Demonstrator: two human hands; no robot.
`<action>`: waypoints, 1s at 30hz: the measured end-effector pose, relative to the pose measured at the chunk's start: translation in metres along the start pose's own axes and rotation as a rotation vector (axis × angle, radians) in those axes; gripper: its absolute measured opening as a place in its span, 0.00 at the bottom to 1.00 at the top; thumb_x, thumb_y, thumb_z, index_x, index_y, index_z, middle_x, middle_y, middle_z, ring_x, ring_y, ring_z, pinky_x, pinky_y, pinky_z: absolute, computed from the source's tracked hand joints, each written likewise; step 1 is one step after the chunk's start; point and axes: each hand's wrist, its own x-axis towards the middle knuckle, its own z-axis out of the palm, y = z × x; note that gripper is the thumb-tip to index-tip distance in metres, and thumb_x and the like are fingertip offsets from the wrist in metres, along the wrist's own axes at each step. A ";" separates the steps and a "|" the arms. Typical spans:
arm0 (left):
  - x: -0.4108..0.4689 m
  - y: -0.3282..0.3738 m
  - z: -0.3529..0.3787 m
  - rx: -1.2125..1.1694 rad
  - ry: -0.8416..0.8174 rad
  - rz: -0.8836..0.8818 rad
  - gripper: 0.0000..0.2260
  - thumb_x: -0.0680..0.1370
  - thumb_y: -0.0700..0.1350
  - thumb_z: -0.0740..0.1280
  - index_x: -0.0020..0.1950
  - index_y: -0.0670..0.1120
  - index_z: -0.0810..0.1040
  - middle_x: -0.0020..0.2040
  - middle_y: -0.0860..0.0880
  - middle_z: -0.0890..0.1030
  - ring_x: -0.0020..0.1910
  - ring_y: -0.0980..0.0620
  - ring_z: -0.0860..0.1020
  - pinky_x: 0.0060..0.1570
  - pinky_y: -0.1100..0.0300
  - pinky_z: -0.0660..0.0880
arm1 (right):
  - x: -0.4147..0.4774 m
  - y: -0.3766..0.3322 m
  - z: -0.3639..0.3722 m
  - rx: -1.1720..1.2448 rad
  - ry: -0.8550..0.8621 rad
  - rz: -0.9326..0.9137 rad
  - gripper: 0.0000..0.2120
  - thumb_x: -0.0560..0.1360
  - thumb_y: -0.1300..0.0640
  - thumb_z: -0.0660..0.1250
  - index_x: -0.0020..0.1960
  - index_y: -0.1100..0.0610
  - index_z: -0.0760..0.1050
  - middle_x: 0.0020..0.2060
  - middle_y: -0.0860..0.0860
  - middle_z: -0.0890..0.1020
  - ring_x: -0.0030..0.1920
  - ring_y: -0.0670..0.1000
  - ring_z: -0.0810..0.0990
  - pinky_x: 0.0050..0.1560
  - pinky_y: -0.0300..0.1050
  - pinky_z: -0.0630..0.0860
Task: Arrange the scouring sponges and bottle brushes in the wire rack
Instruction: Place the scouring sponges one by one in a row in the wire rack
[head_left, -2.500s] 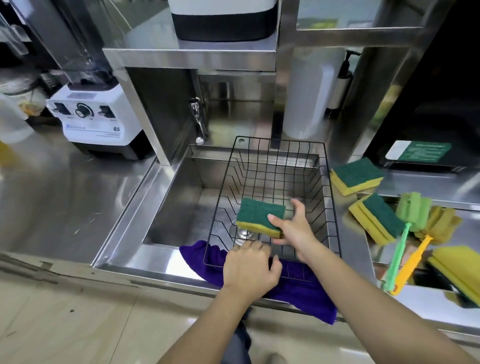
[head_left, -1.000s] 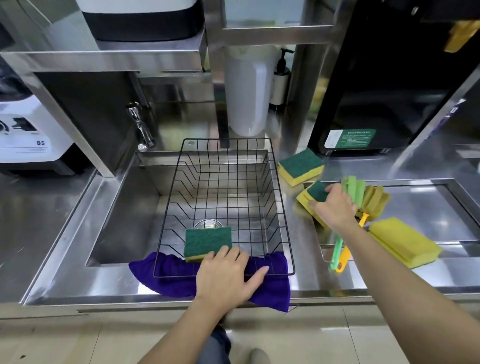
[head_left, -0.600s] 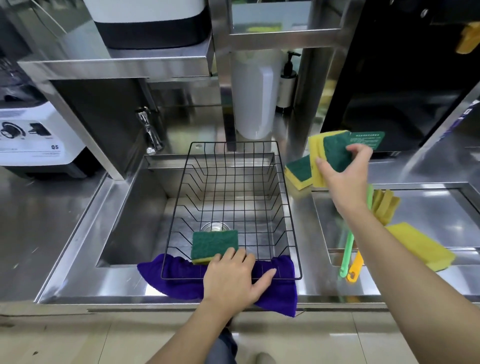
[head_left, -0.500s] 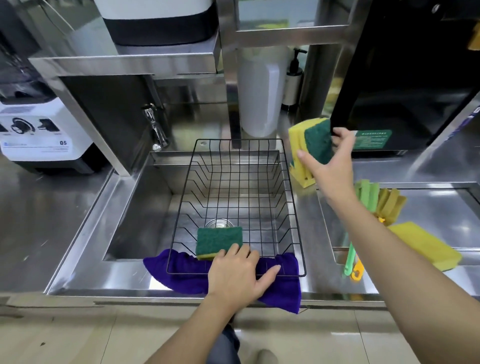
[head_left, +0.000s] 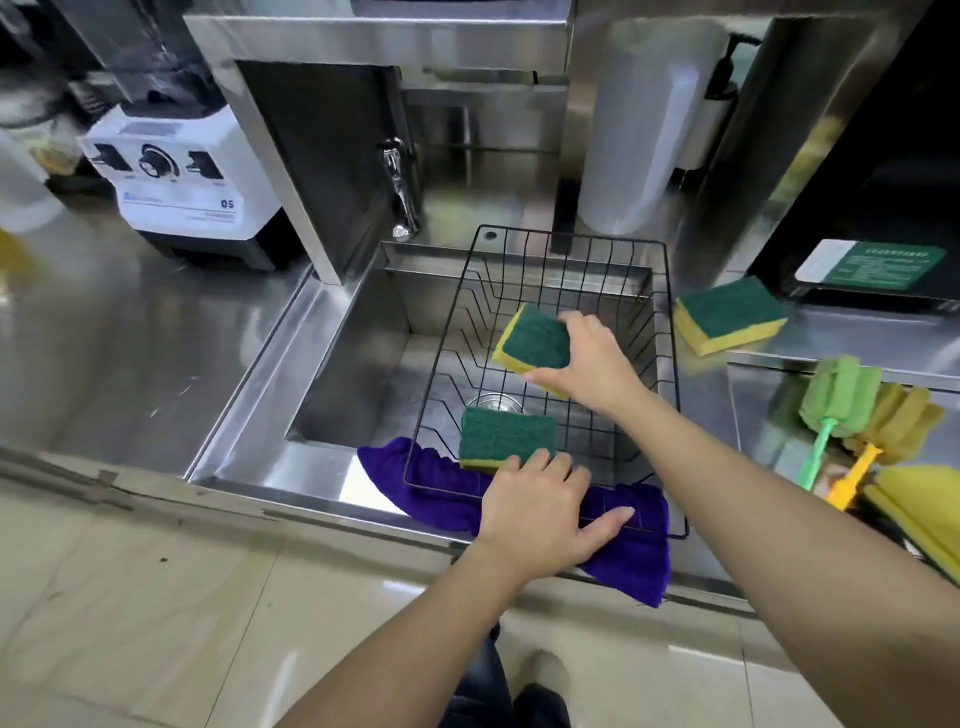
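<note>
My left hand (head_left: 540, 512) lies flat, fingers spread, on the near rim of the wire rack (head_left: 670, 364), pressing onto the purple cloth (head_left: 631, 558) draped over the sink's front edge. It grips nothing. Just past my fingertips, touching them, one sponge (head_left: 506, 436) lies green side up on the rack floor at the near end.

Further in, my right hand (head_left: 592, 361) is clamped on a second sponge (head_left: 535, 343), thumb under its near edge, fingers on the far side. I hold it tilted, green face toward me, inside the rack above the floor wires, beyond the first sponge and apart from it.

To the right, on the counter (head_left: 130, 332), a green bottle brush (head_left: 831, 405) and a yellow bottle brush (head_left: 883, 431) lie side by side, touching, handles toward me. A yellow sponge (head_left: 919, 509) sits just beside them at the frame edge. Beyond them, beside the rack's far right corner, another green-topped sponge (head_left: 730, 314) rests flat. A white blender base (head_left: 182, 176) stands far left.
</note>
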 end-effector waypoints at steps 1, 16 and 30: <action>0.000 0.000 0.001 0.003 0.002 0.001 0.26 0.74 0.65 0.53 0.41 0.44 0.78 0.38 0.47 0.80 0.40 0.46 0.76 0.37 0.54 0.71 | 0.001 -0.001 0.004 -0.016 -0.018 -0.009 0.40 0.65 0.44 0.75 0.69 0.58 0.62 0.63 0.58 0.70 0.65 0.58 0.67 0.64 0.55 0.68; -0.001 0.000 0.006 0.008 0.022 -0.002 0.24 0.73 0.65 0.58 0.39 0.45 0.77 0.36 0.47 0.79 0.37 0.47 0.75 0.35 0.55 0.71 | 0.003 -0.001 0.038 -0.028 -0.297 -0.034 0.37 0.69 0.42 0.70 0.73 0.51 0.61 0.63 0.57 0.67 0.67 0.57 0.63 0.67 0.51 0.64; -0.001 0.001 0.004 0.004 0.016 0.041 0.22 0.75 0.62 0.56 0.38 0.44 0.76 0.34 0.47 0.77 0.35 0.47 0.73 0.36 0.54 0.70 | -0.004 -0.001 0.024 -0.196 -0.370 -0.079 0.34 0.76 0.41 0.58 0.76 0.51 0.50 0.73 0.55 0.61 0.72 0.57 0.60 0.70 0.52 0.61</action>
